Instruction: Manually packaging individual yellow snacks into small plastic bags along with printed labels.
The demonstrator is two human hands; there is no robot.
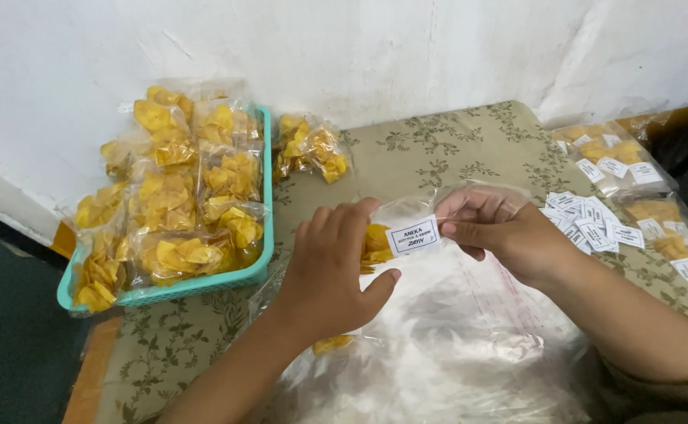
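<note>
My left hand (330, 265) grips a small clear bag of yellow chips (377, 242) from its left side. My right hand (498, 229) pinches the top of the same bag, fingers next to a small white paper label (413, 235) that sits inside the bag's open upper part. Both hands hover over a big clear plastic sheet (454, 345) spread in front of me.
A teal plastic basket (259, 273) at the left holds several filled chip bags. Two more bags (312, 149) lie beside it near the white wall. A pile of loose white labels (591, 220) and labelled bags (611, 165) sit at the right on the floral-patterned cloth (438, 149).
</note>
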